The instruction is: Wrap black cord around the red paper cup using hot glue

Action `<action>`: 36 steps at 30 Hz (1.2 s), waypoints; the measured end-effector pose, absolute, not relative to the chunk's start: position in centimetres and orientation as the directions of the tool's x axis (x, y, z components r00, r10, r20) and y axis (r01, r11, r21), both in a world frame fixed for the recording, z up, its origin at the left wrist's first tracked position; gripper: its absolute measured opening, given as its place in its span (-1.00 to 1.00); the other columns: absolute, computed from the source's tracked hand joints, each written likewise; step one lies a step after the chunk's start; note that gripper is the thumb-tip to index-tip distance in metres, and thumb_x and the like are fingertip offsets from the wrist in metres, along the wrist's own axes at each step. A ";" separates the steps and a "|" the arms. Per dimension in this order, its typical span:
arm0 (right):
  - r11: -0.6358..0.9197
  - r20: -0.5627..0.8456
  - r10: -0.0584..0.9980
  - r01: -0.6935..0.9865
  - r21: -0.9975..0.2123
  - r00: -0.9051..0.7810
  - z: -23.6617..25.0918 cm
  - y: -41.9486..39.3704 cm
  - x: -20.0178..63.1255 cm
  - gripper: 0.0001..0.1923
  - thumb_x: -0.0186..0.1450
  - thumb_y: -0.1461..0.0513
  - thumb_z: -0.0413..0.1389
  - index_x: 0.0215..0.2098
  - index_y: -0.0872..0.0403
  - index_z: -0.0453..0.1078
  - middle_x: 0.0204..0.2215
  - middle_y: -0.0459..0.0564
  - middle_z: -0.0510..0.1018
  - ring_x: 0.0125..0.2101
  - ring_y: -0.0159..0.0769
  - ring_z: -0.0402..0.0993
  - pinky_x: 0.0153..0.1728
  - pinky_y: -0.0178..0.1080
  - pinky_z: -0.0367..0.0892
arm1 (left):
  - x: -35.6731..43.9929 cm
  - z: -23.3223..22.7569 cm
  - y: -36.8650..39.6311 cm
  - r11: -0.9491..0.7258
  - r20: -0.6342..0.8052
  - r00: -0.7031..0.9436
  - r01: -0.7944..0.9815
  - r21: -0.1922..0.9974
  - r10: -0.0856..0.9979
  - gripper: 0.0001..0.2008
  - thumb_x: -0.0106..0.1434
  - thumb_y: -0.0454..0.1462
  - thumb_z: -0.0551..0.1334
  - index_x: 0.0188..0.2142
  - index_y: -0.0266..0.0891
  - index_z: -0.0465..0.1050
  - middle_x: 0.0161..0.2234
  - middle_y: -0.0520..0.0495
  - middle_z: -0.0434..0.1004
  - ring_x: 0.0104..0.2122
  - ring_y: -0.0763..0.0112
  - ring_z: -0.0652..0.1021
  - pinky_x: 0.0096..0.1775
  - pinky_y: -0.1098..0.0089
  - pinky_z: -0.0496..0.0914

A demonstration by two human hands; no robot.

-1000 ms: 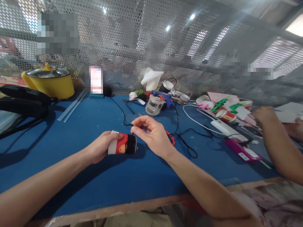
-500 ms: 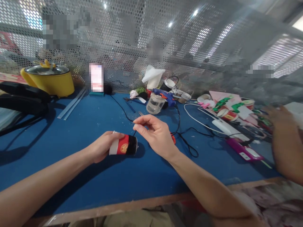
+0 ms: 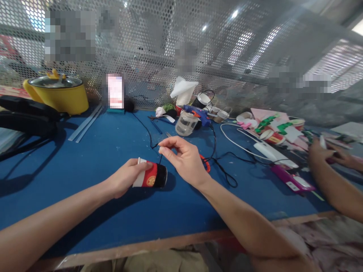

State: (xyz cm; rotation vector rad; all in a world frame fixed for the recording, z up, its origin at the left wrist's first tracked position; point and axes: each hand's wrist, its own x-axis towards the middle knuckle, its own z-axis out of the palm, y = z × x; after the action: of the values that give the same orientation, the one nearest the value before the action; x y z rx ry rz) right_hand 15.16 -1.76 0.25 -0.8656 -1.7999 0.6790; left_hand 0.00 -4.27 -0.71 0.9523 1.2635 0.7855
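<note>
My left hand (image 3: 124, 177) is closed around a paper cup (image 3: 150, 175) lying on its side, white and red with a gold emblem. Black yarn is wound in a band round the cup's right end. Just above that band, my right hand (image 3: 184, 158) pinches the black yarn (image 3: 151, 139) between thumb and forefinger. One short length runs down from the fingertips to the cup, and the other trails back toward a dark yarn ball (image 3: 129, 106) beside the phone (image 3: 115, 92).
Behind my hands are a clear plastic jar (image 3: 185, 124) and a blue glue gun (image 3: 200, 115). A yellow pot (image 3: 64, 96) stands at left. A white power strip (image 3: 273, 155), cables and a purple box (image 3: 292, 179) lie at right, near another person's hand (image 3: 320, 155).
The cup in my left hand has shifted slightly right and turned a little. My right hand stays pinched on the yarn. The other person's hand at right has moved lower and left.
</note>
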 end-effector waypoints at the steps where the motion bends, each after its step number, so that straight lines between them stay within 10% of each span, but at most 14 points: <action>1: 0.581 0.524 0.811 0.259 -0.772 -0.260 0.2 -1.7 15.1 -0.93 0.13 0.30 0.04 -0.39 0.07 0.32 -0.46 -0.12 0.44 -0.43 -0.44 0.35 -0.34 -0.33 0.29 | 0.0 -0.7 -4.3 0.406 -0.407 0.151 0.036 0.913 0.901 -0.81 -0.07 -0.20 0.18 -0.57 -0.30 0.27 -0.70 0.13 0.24 -0.68 0.56 0.26 -0.60 0.51 0.12; 36: 0.438 0.341 0.885 0.319 -0.840 -0.316 -0.5 -1.6 14.6 -0.92 0.09 0.33 0.03 -0.43 0.11 0.34 -0.51 -0.08 0.46 -0.47 -0.42 0.37 -0.40 -0.32 0.28 | -0.9 -0.9 -5.1 -0.016 -0.081 0.326 0.284 0.959 0.942 -0.75 0.04 -0.17 0.09 -0.64 -0.30 0.27 -0.69 0.10 0.16 -0.64 0.57 0.16 -0.58 0.53 0.07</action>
State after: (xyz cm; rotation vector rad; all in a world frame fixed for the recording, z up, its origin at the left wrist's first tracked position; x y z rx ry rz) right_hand 14.63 -1.59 -0.45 -1.0242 -1.8498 0.8478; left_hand -0.90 -5.10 -0.87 1.5310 1.1622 0.7781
